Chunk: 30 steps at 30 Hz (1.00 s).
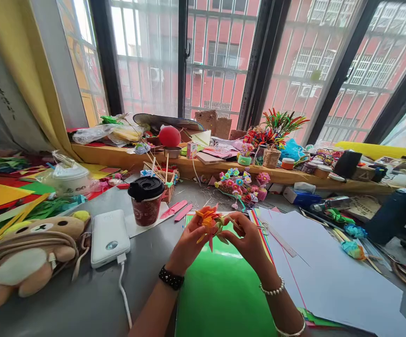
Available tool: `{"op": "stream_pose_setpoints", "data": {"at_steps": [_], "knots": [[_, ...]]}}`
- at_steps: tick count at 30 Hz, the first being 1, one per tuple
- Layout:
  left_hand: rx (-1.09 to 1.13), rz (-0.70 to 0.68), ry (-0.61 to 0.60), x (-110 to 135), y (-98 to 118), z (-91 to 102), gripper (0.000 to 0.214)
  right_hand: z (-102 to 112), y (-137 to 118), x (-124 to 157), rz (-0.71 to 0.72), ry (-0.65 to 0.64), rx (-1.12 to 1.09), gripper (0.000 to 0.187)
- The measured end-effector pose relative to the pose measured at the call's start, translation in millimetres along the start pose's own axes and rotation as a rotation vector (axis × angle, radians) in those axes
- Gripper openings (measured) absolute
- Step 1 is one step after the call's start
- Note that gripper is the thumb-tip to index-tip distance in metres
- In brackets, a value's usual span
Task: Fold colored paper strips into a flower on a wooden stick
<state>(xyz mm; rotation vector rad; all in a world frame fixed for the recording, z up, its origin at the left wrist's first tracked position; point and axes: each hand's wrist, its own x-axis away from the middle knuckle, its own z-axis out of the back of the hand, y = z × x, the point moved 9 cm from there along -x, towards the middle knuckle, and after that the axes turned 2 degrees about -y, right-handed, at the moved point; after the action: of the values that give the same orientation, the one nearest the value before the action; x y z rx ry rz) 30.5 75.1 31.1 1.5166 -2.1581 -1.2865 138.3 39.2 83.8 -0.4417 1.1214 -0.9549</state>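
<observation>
An orange and pink folded-paper flower [208, 219] is held up over a glossy green sheet [220, 290]. My left hand [189, 238] has its fingers closed round the flower's left and lower side. At the flower's right side, my right hand [243, 234] pinches a pale green part of it between thumb and fingers; the exact fold is too small to make out. Pink folded paper strips [178, 210] lie on the table just beyond my left hand. Scissors [264, 228] rest on paper to the right of my right hand.
On the left are a lidded dark red cup [146, 206], a white power bank [110, 238] with a cable, and a plush bear [38, 252]. White paper sheets [329, 262] and a ruler [282, 243] lie right. Beaded-looking colourful flowers [236, 185] stand before the cluttered windowsill [203, 171].
</observation>
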Motion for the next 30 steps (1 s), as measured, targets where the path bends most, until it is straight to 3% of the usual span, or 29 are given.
{"op": "stream_pose_setpoints", "data": {"at_steps": [5, 13, 19, 30], "knots": [[-0.025, -0.012, -0.132, 0.4, 5.8, -12.5, 0.051, 0.3, 2.7, 0.7, -0.004, -0.002, -0.002, 0.019], [0.035, 0.025, -0.118, 0.5, 3.0, -8.5, 0.046, 2.9, 3.7, 0.0, 0.04, -0.003, 0.006, 0.026], [0.064, -0.017, -0.051, 0.1, 6.8, 1.7, 0.044, 22.9, -5.7, -1.4, 0.163, 0.107, 0.02, 0.037], [0.01, 0.005, -0.044, 1.3, 7.2, -3.7, 0.043, 36.1, 9.3, 1.2, -0.006, 0.247, 0.105, 0.041]]}}
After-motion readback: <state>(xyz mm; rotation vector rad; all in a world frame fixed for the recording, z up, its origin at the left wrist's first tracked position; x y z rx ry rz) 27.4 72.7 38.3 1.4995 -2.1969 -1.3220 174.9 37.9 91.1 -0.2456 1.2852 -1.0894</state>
